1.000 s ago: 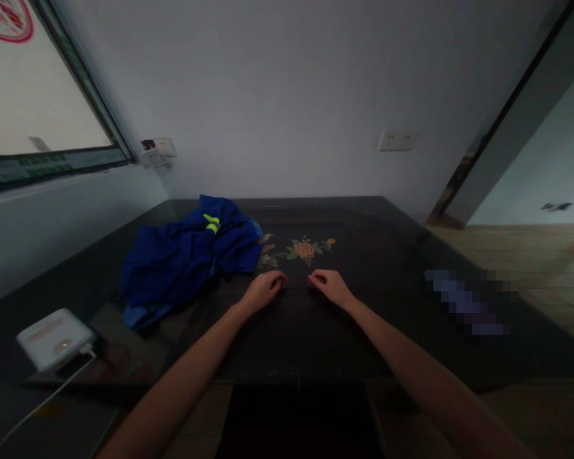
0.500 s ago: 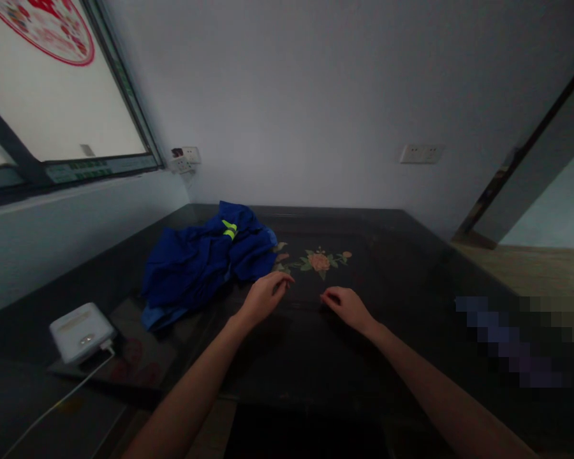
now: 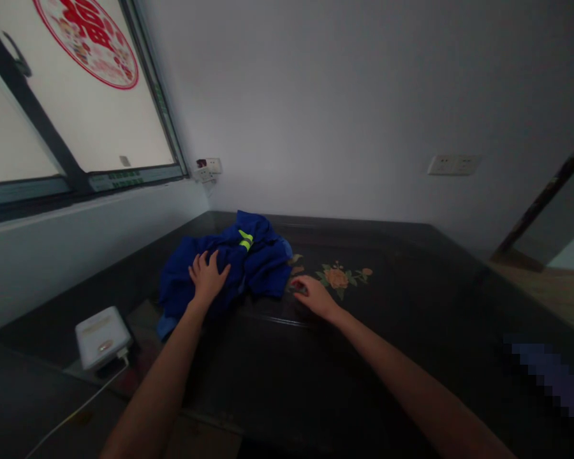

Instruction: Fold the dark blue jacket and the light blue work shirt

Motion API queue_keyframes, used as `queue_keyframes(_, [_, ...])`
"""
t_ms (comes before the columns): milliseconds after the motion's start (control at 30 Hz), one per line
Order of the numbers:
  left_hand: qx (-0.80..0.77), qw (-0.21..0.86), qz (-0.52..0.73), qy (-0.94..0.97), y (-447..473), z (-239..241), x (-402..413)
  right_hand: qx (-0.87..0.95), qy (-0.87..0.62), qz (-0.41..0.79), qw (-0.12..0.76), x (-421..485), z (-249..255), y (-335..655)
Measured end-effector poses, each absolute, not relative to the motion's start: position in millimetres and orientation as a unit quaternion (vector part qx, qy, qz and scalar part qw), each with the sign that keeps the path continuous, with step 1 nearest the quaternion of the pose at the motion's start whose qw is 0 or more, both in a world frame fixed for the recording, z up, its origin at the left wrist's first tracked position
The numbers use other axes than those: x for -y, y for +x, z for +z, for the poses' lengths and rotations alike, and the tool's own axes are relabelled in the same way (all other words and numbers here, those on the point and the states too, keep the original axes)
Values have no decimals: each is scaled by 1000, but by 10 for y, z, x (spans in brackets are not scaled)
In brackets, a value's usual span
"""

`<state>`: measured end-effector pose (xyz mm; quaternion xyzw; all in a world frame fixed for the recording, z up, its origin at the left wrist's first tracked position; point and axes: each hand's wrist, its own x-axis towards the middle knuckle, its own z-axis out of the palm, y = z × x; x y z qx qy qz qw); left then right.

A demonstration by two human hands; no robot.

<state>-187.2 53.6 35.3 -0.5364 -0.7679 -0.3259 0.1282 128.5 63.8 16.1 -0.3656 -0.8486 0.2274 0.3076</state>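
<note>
A crumpled dark blue garment (image 3: 263, 264) lies on the dark table (image 3: 268, 370), with a yellow-green and grey strip and lighter blue edges showing. My left hand (image 3: 208, 278) is over the garment's left part, fingers spread; whether it presses on the cloth I cannot tell. Close to the garment's right edge, my right hand (image 3: 314, 296) hovers low over the table, loosely curled, a gap between thumb and fingers and nothing visible in it. The garment's folds hide its full shape.
To the left stands a white box-shaped device (image 3: 103, 336) with a white cable (image 3: 83, 405) running off the front. A painted flower (image 3: 337, 278) decorates the tabletop. Wall sockets (image 3: 454, 164) and a window (image 3: 138, 146) are beyond. A blurred-out patch (image 3: 550, 376) covers something at right.
My left hand has moved left onto the garment and its fingers have spread. My right hand has moved left towards the garment's edge. The view has turned left.
</note>
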Motion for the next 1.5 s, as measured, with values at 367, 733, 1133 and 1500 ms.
queue_keyframes(367, [778,22,-280,-562,-2052,133,-562,852,-458,106,230,-1320,209,80])
queue_keyframes(733, [711,-14,-509,-484,-2173,249,-516,834,-469,122,263,-1368,336,242])
queue_keyframes(1133, [425,-110,-799,-411,-1829,1267,-372,755,-320,166,548,-1213,1449,998])
queue_keyframes(1500, [323,-327,-751,-474,-475,1799,-262,674,-383,104,623,-304,1655,2582])
